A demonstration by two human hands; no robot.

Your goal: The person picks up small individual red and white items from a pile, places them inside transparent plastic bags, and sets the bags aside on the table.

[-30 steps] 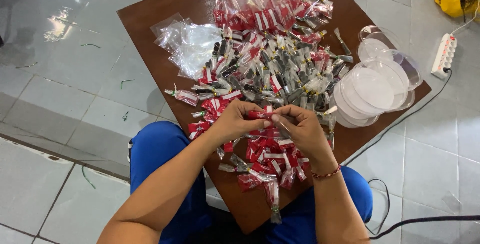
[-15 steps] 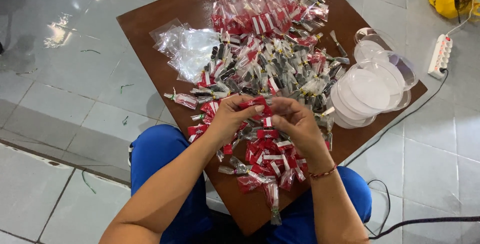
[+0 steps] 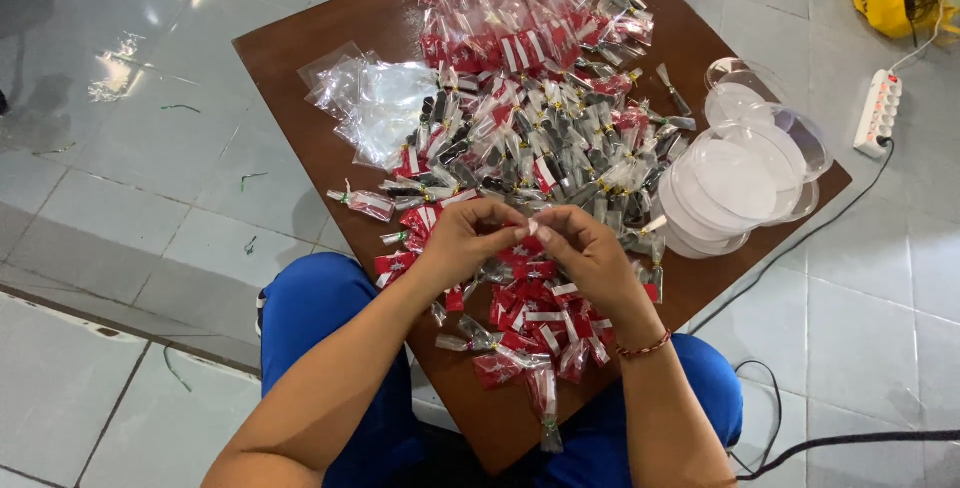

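both hands, left hand (image 3: 468,240) and right hand (image 3: 580,246), stay together pinching a small packet (image 3: 532,229); clear round containers (image 3: 738,180) sit stacked, contents unclear.

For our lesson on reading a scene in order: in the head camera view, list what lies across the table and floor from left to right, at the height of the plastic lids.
Empty clear plastic bags → heap of small packed sachets → stack of round clear plastic lids → white power strip on the tiled floor.
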